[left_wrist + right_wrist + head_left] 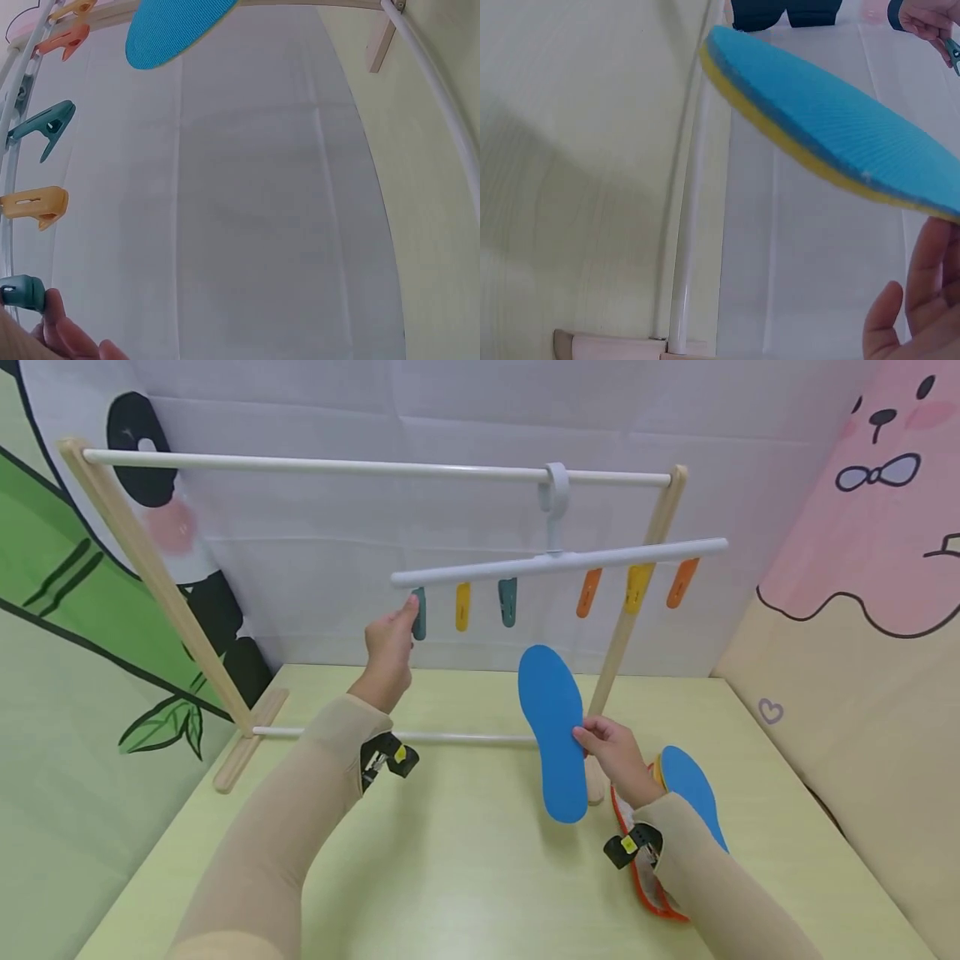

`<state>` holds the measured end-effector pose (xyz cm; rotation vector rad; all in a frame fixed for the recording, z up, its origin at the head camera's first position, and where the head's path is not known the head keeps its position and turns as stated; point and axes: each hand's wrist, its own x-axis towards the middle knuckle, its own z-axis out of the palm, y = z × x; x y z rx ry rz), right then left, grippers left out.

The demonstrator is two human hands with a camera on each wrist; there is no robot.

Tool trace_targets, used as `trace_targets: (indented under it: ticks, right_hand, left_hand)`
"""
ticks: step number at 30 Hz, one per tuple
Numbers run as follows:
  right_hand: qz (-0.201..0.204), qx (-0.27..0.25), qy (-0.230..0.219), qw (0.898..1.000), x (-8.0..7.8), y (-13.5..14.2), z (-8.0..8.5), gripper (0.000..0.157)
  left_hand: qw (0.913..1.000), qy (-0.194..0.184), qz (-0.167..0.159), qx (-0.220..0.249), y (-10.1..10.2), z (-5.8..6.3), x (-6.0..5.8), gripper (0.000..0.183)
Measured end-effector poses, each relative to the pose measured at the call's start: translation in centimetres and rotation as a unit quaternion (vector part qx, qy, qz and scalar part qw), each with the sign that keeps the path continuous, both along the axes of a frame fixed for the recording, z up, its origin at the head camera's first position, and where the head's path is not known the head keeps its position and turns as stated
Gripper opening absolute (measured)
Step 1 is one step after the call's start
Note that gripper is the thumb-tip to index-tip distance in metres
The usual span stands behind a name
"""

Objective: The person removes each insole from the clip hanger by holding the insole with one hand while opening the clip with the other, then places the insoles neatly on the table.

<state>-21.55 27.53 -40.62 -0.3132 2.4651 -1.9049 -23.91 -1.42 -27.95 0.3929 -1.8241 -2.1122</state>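
Note:
At the left end of a white hanger bar [487, 572], my left hand [387, 652] pinches a teal clothespin [420, 617] between thumb and fingers. My right hand [617, 756] holds a blue insole [553, 735] upright by its right edge, below the hanger. In the right wrist view the insole [832, 120] shows a yellow underside. Along the bar hang more clothespins: a yellow one [462, 607], another teal one [507, 603], and orange and yellow ones on the right. A second blue insole [692, 789] lies on the table, partly covered by my right forearm.
The hanger's hook [555, 489] sits over the top rail [322, 465] of a wooden rack, whose left post [161, 589] stands on a foot. A low white rail [465, 738] runs near the table [450, 860]. An orange-edged item [651, 893] lies partly under my right forearm.

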Motion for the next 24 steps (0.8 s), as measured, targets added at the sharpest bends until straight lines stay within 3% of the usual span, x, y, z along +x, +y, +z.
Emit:
trace_targets:
  ticks: [11,24]
  right_hand:
    - [-0.033,0.019,0.003,0.999,0.1,1.9,-0.2,0.029]
    - [-0.062,0.048,-0.016,0.997,1.0,5.9,-1.8,0.033]
  left_hand:
    - [0.9977,-0.050,-0.034,-0.029,-1.0,-0.1,0.0,0.025]
    - [0.9971,-0.054,-0.048,-0.025,-1.2,0.1,0.1,0.021]
